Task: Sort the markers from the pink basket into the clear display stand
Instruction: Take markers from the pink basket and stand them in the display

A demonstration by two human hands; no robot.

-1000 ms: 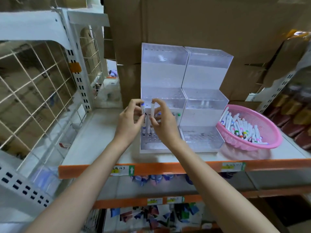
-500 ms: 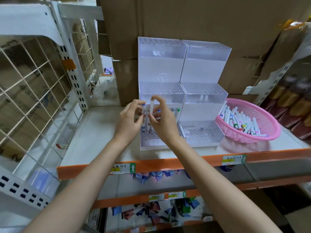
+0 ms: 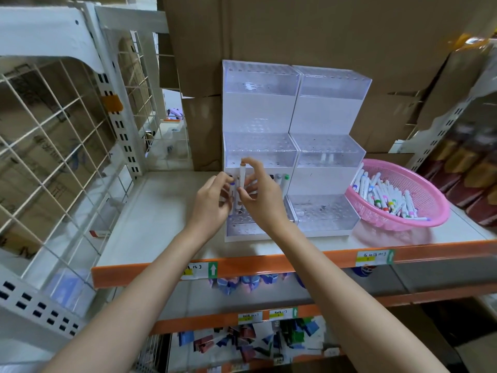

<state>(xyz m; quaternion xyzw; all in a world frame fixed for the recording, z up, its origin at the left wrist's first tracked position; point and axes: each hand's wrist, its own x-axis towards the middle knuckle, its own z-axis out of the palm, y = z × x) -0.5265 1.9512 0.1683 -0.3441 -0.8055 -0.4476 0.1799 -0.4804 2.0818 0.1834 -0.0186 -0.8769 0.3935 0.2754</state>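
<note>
Clearly early on: few markers (image 3: 279, 181) fill the stand's (image 3: 322, 168) lowest left step, the right hand (image 3: 262, 195) pinches a white marker (image 3: 242, 176) upright above its holes, the left hand (image 3: 212, 203) grips a second marker (image 3: 231, 188), and the basket (image 3: 441, 208) right of the stand holds most.

Both bare forearms reach up and converge in front of the stand (image 3: 258, 117), at its lowest left step. The left hand (image 3: 213, 203) is at the left of that step, palm turned rightward and fingers curled, its thumb and fingertips pinching a blue-capped marker (image 3: 232, 185). The right hand (image 3: 262, 196) is just beside it, its back toward the camera. Its thumb and fingers pinch an upright orange-tipped marker (image 3: 242, 175), with the forefinger arched up near the marker's top.
</note>
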